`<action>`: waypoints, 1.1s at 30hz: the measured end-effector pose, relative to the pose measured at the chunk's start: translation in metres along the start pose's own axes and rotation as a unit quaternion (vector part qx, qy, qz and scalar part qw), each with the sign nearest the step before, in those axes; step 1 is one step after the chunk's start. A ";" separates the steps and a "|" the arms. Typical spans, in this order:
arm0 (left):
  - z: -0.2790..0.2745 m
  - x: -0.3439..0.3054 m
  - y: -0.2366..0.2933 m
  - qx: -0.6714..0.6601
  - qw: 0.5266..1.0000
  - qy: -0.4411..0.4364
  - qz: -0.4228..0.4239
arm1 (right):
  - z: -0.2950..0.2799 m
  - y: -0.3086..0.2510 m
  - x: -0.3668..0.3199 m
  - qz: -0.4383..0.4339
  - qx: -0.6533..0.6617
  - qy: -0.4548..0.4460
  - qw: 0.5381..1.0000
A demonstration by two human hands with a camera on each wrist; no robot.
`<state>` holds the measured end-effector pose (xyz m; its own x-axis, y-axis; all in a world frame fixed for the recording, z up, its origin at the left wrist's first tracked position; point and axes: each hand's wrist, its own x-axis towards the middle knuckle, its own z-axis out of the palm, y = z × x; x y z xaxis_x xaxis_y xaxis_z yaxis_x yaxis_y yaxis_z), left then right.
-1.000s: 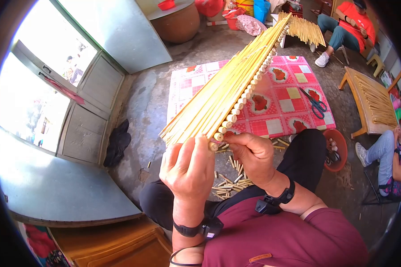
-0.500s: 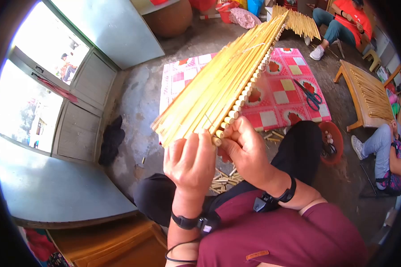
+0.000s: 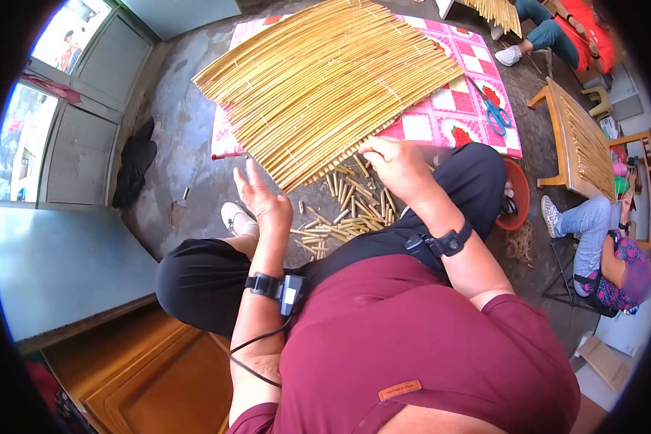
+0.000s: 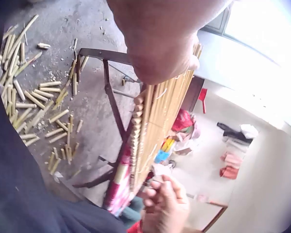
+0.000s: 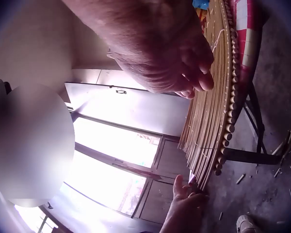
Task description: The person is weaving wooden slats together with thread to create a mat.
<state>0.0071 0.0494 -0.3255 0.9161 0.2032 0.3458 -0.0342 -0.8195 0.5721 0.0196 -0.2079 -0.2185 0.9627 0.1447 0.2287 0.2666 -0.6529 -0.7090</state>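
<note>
Seen from the seated person's lap, one dark bundle point(image 3: 134, 163) lies on the floor at ten o'clock; the left hand point(image 3: 262, 199), at eleven, is open, fingers raised beside the near corner of one mat of slender rods point(image 3: 318, 87); the mat, its rods too many to count, spreads over one red-and-white table cover point(image 3: 419, 126) between eleven and twelve, its near corner jutting past the edge; cut stick pieces point(image 3: 351, 210), dozens, litter the floor below; the right hand point(image 3: 401, 173), at twelve, has curled fingers at the mat's near edge, though whether they pinch anything cannot be told; one pair of scissors point(image 3: 495, 116) rests on the cover toward one o'clock; one red basin point(image 3: 517, 188) and one wooden bench point(image 3: 555, 155) bearing another rod mat point(image 3: 592, 148) stand at one; two other people sit between one and two
</note>
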 end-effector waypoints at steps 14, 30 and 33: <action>0.007 -0.006 0.013 -0.743 0.521 -0.219 -0.359 | 0.090 0.019 0.019 -0.227 -0.087 0.056 0.968; 0.024 0.005 0.024 -0.666 0.585 -0.206 -0.415 | 0.103 0.037 0.026 -0.296 -0.085 0.052 0.950; 0.021 0.008 0.028 -0.662 0.584 -0.200 -0.425 | 0.101 0.031 0.030 -0.307 -0.065 0.042 0.949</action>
<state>0.0216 0.0164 -0.3228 0.8377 -0.1226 -0.5322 0.4647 0.6722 0.5764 0.0612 -0.1491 -0.3009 0.6192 0.4711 0.6282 0.7625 -0.5520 -0.3377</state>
